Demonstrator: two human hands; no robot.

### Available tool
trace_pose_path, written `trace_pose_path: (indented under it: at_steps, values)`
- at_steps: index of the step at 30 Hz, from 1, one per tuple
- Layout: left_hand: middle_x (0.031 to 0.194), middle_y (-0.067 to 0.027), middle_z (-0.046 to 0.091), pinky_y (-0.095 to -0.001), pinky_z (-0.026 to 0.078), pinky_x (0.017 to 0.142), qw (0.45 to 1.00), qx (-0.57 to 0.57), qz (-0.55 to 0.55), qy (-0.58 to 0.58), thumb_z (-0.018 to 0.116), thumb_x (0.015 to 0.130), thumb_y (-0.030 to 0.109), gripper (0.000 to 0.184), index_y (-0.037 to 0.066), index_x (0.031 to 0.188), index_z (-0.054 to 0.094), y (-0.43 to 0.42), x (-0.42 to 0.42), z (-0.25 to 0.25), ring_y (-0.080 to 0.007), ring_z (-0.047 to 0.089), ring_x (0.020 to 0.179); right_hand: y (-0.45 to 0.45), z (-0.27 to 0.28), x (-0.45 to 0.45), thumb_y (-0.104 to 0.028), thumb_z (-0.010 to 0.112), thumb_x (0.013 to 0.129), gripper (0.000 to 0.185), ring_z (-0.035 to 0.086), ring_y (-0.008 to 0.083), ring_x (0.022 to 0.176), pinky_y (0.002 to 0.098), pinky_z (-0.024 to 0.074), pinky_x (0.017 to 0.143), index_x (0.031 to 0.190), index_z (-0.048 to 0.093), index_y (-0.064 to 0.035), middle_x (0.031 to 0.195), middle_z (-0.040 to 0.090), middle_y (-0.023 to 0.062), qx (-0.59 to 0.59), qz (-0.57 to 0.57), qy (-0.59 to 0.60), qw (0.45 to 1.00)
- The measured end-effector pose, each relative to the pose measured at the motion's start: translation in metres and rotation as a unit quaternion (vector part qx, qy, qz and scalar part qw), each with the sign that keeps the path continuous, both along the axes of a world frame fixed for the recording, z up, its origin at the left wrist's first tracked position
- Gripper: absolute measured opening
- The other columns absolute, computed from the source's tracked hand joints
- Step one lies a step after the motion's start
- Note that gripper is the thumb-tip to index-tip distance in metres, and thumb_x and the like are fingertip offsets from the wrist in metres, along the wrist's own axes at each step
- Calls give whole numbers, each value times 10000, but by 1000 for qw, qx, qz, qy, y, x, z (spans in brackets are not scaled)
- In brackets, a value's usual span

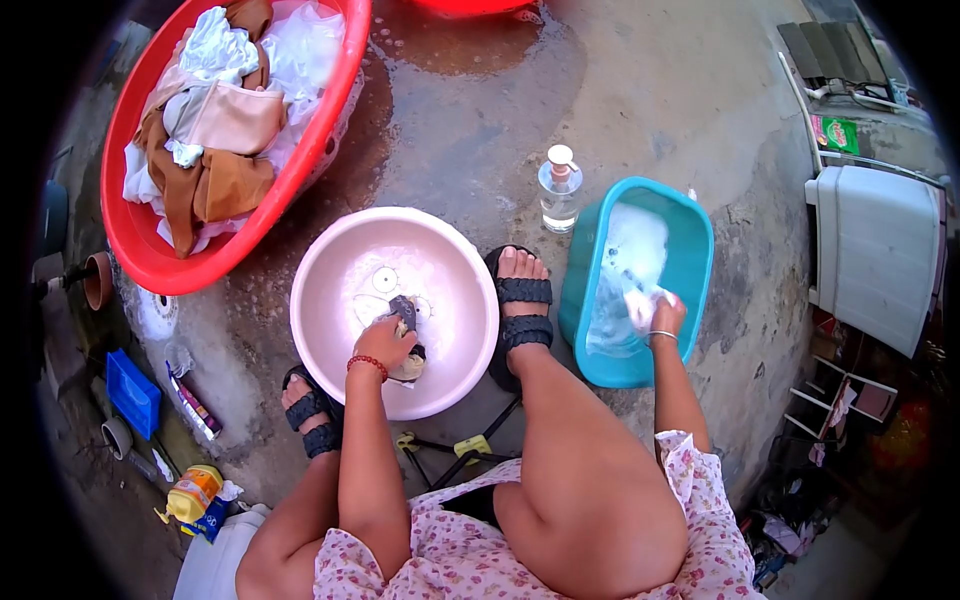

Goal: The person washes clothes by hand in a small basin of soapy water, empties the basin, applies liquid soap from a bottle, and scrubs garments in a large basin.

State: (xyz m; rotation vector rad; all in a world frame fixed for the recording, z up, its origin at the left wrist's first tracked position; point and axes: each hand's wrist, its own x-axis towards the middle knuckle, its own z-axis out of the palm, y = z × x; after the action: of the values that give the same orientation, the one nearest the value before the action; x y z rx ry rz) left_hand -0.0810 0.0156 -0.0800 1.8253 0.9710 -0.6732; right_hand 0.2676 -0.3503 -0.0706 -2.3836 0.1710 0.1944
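Note:
My left hand [386,344], with a red bead bracelet at the wrist, is closed over a bunched dark grey and beige cloth [404,312] low in a pale pink basin [318,290]. Part of that cloth is hidden under the fingers. On the other side, my right hand [668,316] grips a wet white cloth [643,308] above the sudsy water [636,240] of a teal tub [702,250]. A thin light bracelet circles that wrist. Between the two vessels stands my sandalled foot [524,300].
A large red tub [345,90] heaped with clothes [225,120] stands at upper left. Behind the teal tub's left corner is a clear pump bottle [560,190]. A blue crate [132,393], a toothpaste-like tube [193,402] and a yellow packet [192,492] lie left. The concrete is wet.

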Motion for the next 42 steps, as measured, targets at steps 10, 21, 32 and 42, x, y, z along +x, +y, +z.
trace_pose_path:
  at_steps: [10, 21, 32, 42]
  values:
    - [1100, -198, 576, -388, 423, 894, 999, -4, -26, 24, 510, 767, 364, 484, 45, 1128, 558, 1, -1, 0, -320, 548, 1026, -38, 67, 25, -369, 550, 734, 444, 573, 350, 934, 443, 453, 803, 1068, 568, -77, 1027, 599, 182, -507, 180, -23, 843]
    - [1207, -131, 541, -516, 226, 1038, 989, 96, 54, 101, 501, 810, 349, 418, 168, 1183, 555, 8, 23, 35, -353, 409, 1200, -119, 20, 76, -477, 775, 558, 677, 602, 293, 932, 395, 481, 805, 1017, 610, -7, 1008, 630, 164, -245, 133, -94, 956]
    - [1447, -87, 246, -558, 210, 1036, 991, -5, 38, 126, 500, 829, 282, 548, 234, 1352, 342, -14, 20, 16, -384, 143, 1336, 90, 188, 137, -143, 753, 676, 373, 613, 148, 763, 281, 510, 676, 972, 616, 38, 895, 653, 92, -254, 316, -9, 914]
    - [1477, -53, 167, -553, 64, 1066, 993, -3, 84, 88, 518, 789, 219, 581, 279, 1345, 363, -24, 12, 16, -353, 69, 1357, 331, 279, 90, -468, 618, 708, 702, 587, 324, 983, 392, 456, 840, 1239, 453, -39, 1074, 593, 217, -557, 490, -77, 666]
